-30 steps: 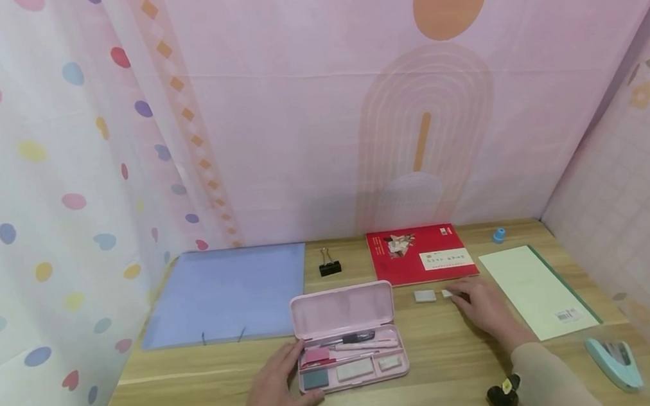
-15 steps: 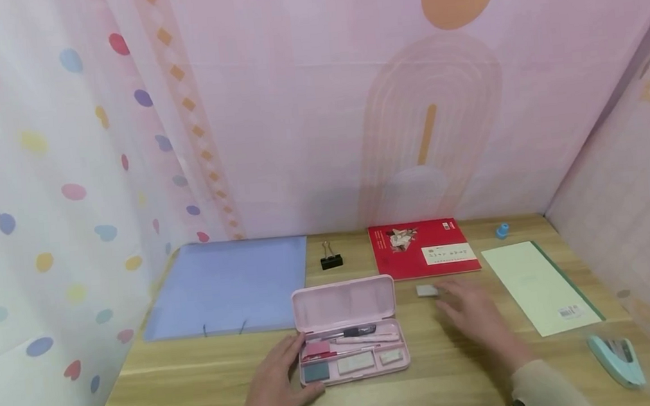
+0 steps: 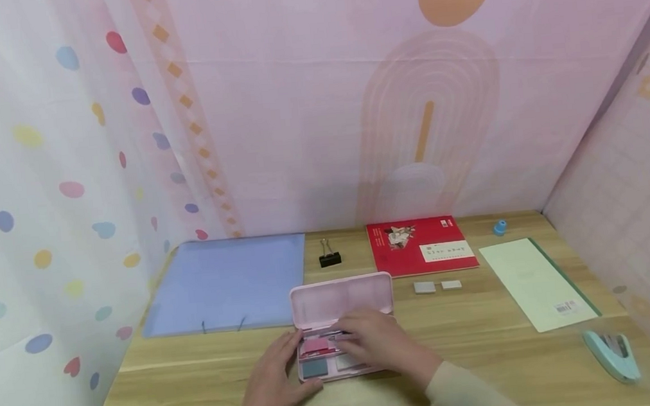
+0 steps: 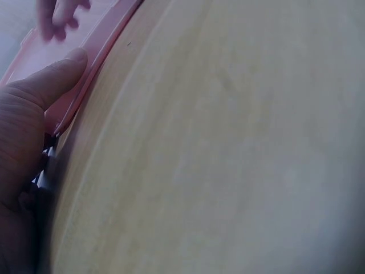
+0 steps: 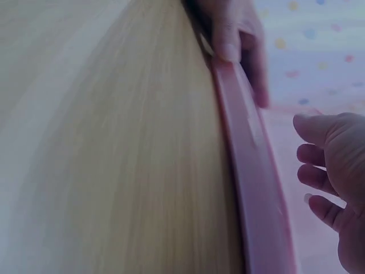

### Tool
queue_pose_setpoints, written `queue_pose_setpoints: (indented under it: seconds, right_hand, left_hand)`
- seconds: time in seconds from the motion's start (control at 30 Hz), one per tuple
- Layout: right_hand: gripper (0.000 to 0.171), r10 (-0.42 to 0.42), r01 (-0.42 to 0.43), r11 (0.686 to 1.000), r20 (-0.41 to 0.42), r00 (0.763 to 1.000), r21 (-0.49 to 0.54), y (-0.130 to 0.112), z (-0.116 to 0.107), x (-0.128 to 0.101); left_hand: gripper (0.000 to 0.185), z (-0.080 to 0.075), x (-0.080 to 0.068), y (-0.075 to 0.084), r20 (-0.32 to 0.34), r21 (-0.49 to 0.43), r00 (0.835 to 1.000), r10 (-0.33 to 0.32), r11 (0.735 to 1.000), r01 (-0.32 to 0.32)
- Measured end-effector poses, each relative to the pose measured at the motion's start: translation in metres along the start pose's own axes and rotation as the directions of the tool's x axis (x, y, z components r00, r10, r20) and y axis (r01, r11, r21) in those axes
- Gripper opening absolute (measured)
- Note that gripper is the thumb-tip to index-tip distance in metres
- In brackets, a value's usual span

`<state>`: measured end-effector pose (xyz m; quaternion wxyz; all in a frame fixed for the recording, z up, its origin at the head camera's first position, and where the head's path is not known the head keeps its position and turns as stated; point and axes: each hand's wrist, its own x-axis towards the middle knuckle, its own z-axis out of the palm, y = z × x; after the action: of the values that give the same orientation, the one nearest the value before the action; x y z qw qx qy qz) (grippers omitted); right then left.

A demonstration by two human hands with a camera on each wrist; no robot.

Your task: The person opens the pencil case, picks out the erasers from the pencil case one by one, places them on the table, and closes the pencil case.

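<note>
A pink pencil case (image 3: pixel 316 305) lies on the table with its lid raised. My left hand (image 3: pixel 271 383) holds its left end, thumb at the front edge and fingers at the back corner. My right hand (image 3: pixel 380 340) is over the tray's right half, loosely curled fingertips down among the pens. In the right wrist view nothing shows between the fingers of the right hand (image 5: pixel 336 165); whether they touch a pen cannot be told. A pink block (image 3: pixel 316 345), a blue-grey block (image 3: pixel 315 367) and part of a whitish block (image 3: pixel 346 360) show in the tray.
Two small white blocks (image 3: pixel 424 288) lie right of the case. Behind are a blue folder (image 3: pixel 233 282), a black binder clip (image 3: pixel 330 258) and a red book (image 3: pixel 400 261). Rightward are a pale green notebook (image 3: pixel 535 284), a small blue item (image 3: pixel 500 227) and a mint stapler (image 3: pixel 612 355).
My right hand has left the small white blocks and moved left, over the pencil case tray. Both blocks stay on the table. The left hand keeps its place on the case.
</note>
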<state>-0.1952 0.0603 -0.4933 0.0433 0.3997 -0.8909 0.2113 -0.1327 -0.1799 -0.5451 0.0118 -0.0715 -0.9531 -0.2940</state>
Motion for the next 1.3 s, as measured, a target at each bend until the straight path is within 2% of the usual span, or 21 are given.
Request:
queue_pose_setpoints:
  seconds: [0.17, 0.3, 0.63, 0.97, 1.07, 1.17, 1.23, 1.3]
  right_hand:
    - [0.021, -0.062, 0.065, 0.995, 0.045, 0.997, -0.08, -0.008, 0.016, 0.023]
    - [0.02, -0.074, 0.08, 0.993, 0.074, 0.995, -0.083, -0.006, 0.023, 0.032]
    - [0.023, -0.091, 0.096, 0.994, 0.091, 0.992, -0.058, -0.005, 0.028, 0.037]
    - [0.019, -0.092, 0.094, 0.995, 0.058, 0.994, -0.035, -0.008, 0.035, 0.034]
    - [0.019, -0.063, 0.063, 0.998, 0.029, 0.998, -0.007, -0.009, 0.027, 0.027]
    - [0.02, -0.003, 0.005, 0.997, -0.025, 1.0, 0.073, -0.005, 0.009, 0.01]
    - [0.022, 0.073, -0.065, 0.988, -0.053, 0.996, 0.142, 0.004, -0.007, -0.006]
    - [0.025, 0.177, -0.159, 0.967, -0.079, 0.981, 0.2, 0.018, -0.024, -0.026]
  left_hand:
    - [0.107, 0.001, -0.001, -0.002, 0.005, -0.017, 1.0, 0.008, 1.0, -0.008]
    - [0.107, 0.001, -0.001, -0.002, 0.003, -0.021, 1.0, 0.006, 1.0, -0.006]
    - [0.108, -0.001, 0.001, 0.0, 0.014, -0.012, 1.0, -0.006, 1.0, 0.006]
    - [0.108, 0.003, -0.002, -0.006, -0.006, -0.01, 1.0, 0.006, 1.0, -0.006]
    - [0.108, 0.004, -0.002, -0.006, -0.001, -0.012, 1.0, 0.001, 1.0, -0.001]
    - [0.109, 0.004, -0.001, -0.005, 0.013, 0.0, 1.0, -0.014, 1.0, 0.014]
    - [0.109, 0.004, 0.001, -0.003, 0.022, 0.007, 0.999, -0.029, 1.0, 0.028]
    - [0.109, 0.003, 0.003, -0.002, 0.025, 0.011, 0.999, -0.042, 0.999, 0.042]
